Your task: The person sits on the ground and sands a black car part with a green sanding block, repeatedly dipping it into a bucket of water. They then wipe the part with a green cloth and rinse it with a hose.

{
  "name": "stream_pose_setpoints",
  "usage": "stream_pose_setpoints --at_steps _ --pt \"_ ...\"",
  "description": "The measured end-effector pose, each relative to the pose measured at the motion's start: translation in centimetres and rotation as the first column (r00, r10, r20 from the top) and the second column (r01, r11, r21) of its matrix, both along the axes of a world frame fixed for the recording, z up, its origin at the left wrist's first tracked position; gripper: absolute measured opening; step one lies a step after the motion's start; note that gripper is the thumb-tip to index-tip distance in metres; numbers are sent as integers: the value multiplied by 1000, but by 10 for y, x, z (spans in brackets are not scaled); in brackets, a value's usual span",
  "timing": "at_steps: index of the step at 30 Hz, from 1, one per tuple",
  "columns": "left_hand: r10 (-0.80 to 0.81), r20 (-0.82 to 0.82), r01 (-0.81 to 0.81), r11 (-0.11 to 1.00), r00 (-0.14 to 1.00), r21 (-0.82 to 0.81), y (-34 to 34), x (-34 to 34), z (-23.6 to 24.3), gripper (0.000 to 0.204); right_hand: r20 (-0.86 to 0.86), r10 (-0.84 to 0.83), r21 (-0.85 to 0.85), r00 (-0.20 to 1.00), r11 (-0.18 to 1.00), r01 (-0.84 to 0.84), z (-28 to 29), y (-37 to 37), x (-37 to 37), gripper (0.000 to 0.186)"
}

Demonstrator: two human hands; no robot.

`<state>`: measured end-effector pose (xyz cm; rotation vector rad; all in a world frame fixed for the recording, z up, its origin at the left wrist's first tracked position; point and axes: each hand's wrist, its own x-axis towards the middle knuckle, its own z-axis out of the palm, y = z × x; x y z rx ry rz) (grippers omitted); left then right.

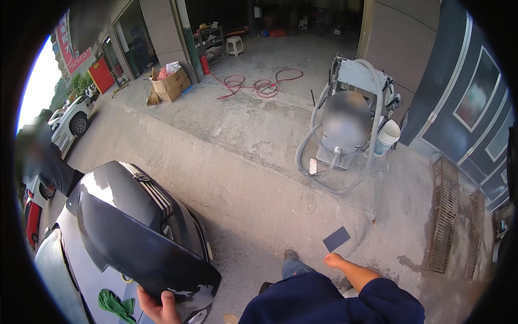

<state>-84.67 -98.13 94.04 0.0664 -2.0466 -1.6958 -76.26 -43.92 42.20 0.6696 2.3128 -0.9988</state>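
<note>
My left hand grips the near edge of a long, dark curved car body panel, thumb on top. The panel lies slantwise over the front of a grey car, and its near end shows uneven paler patches. A crumpled green cloth rests on the car beside my left hand. Out to the right, my right hand holds a dark grey rectangular sheet that looks like sandpaper by one corner, over the concrete ground. The fingers under the panel are hidden.
Another person in a dark sleeve stands across the car. A dusty vacuum machine with a grey hose and a white bucket stands ahead right. A red hose lies coiled near a cardboard box. Metal grates lie at right.
</note>
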Motion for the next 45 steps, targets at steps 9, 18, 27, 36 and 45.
stream_pose_setpoints --at_steps 9,18,27,36,45 --pt "-240 -47 243 924 970 294 129 -210 13 40 99 157 78 983 983 -165 13 43 -141 38" --pt "-240 -22 185 686 971 704 133 -434 -54 24 -168 179 -341 969 912 -228 58 -19 -392 40" --pt "-231 100 22 474 968 880 141 -739 -60 23 -152 300 -11 942 952 -305 165 52 -646 56" --pt "-410 137 60 432 902 900 238 -995 -18 43 -87 300 191 950 941 -280 167 94 -860 86" --pt "-377 413 -181 518 829 836 345 -1229 -38 50 22 252 -129 967 960 -248 196 199 -1089 72"
